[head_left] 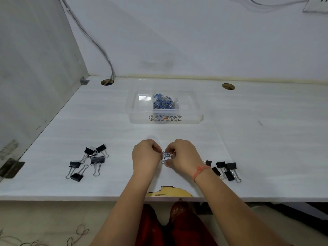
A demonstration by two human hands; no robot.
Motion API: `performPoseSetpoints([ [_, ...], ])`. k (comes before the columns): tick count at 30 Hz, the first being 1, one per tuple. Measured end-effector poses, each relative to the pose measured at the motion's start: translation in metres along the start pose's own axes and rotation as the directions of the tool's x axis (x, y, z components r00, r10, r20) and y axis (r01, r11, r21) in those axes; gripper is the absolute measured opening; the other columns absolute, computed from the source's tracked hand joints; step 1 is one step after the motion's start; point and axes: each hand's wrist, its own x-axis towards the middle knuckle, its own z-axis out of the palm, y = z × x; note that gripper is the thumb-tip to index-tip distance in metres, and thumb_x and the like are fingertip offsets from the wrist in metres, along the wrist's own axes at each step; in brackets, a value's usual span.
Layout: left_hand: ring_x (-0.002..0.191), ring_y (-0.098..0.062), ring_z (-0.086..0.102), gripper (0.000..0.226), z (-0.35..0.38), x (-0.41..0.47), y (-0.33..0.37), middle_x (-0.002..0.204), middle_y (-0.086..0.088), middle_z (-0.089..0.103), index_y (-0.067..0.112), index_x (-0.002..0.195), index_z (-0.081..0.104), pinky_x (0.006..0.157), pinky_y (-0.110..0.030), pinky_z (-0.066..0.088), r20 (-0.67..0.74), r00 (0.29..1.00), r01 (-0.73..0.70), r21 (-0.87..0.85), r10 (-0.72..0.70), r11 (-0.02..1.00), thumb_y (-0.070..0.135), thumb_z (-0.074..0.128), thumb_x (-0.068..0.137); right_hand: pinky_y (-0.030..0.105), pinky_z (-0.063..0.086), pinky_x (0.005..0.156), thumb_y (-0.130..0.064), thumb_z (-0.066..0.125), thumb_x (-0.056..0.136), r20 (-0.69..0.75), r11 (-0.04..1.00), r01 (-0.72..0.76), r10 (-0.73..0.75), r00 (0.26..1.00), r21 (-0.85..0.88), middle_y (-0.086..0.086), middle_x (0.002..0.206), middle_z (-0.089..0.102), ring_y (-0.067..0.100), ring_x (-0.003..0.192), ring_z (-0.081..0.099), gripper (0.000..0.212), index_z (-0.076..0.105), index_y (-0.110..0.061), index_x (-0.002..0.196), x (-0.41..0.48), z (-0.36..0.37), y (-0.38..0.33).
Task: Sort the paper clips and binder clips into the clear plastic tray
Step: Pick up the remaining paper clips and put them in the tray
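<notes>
A clear plastic tray (165,119) stands mid-table, and a heap of blue and silver paper clips (164,102) fills its middle compartment. Near the front edge, my left hand (145,157) and my right hand (182,155) meet, both pinching a small bunch of blue paper clips (166,156) between the fingertips, just above the table. Several black binder clips (88,161) lie to the left of my hands. Another group of black binder clips (226,170) lies to the right, partly hidden behind my right wrist.
The white table (266,139) has two round cable holes (228,86) near the back wall, with cables running into the left hole. A side panel (35,77) closes off the left. The front edge is chipped (168,191) just below my hands.
</notes>
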Motion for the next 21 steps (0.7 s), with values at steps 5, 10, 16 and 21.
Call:
performPoseSetpoints([
  [5, 0.075, -0.024, 0.066, 0.025, 0.001, 0.001, -0.005, 0.069, 0.0, 0.067, 0.019, 0.062, 0.055, 0.065, -0.033, 0.053, 0.006, 0.999, 0.052, -0.122, -0.052, 0.991, -0.005, 0.059, 0.068, 0.023, 0.032, 0.063, -0.029, 0.078, 0.066, -0.07, 0.998, -0.021, 0.026, 0.997, 0.063, 0.003, 0.097, 0.068, 0.016, 0.084, 0.055, 0.036, 0.072, -0.015, 0.099, 0.002, 0.007, 0.001],
  [10, 0.076, -0.028, 0.072, 0.026, -0.004, 0.0, -0.011, 0.075, -0.016, 0.072, 0.011, 0.068, 0.053, 0.078, -0.048, 0.058, 0.056, 0.995, 0.096, -0.292, -0.084, 0.952, -0.013, 0.045, 0.073, 0.024, 0.033, 0.062, -0.028, 0.077, 0.067, -0.064, 0.996, -0.003, 0.008, 0.998, 0.086, -0.003, 0.085, 0.058, 0.013, 0.079, 0.05, 0.034, 0.071, -0.019, 0.099, 0.004, 0.01, 0.0],
  [16, 0.078, -0.027, 0.07, 0.03, -0.011, 0.0, -0.015, 0.075, -0.008, 0.073, 0.019, 0.063, 0.054, 0.078, -0.05, 0.056, -0.032, 0.997, 0.055, -0.258, -0.065, 0.964, -0.009, 0.045, 0.071, 0.024, 0.033, 0.07, -0.021, 0.073, 0.074, 0.018, 0.997, -0.015, 0.013, 1.0, 0.08, -0.004, 0.089, 0.052, 0.015, 0.083, 0.048, 0.025, 0.066, -0.017, 0.098, 0.009, 0.009, 0.0],
  [21, 0.077, -0.027, 0.07, 0.032, -0.011, -0.002, -0.022, 0.073, -0.004, 0.073, 0.022, 0.06, 0.06, 0.077, -0.051, 0.056, -0.093, 0.99, 0.07, -0.313, -0.104, 0.947, -0.004, 0.046, 0.071, 0.032, 0.049, 0.082, -0.018, 0.066, 0.081, 0.137, 0.997, -0.051, 0.058, 0.989, -0.055, 0.007, 0.106, 0.067, 0.025, 0.099, 0.061, 0.024, 0.066, -0.007, 0.102, 0.019, 0.005, -0.009],
])
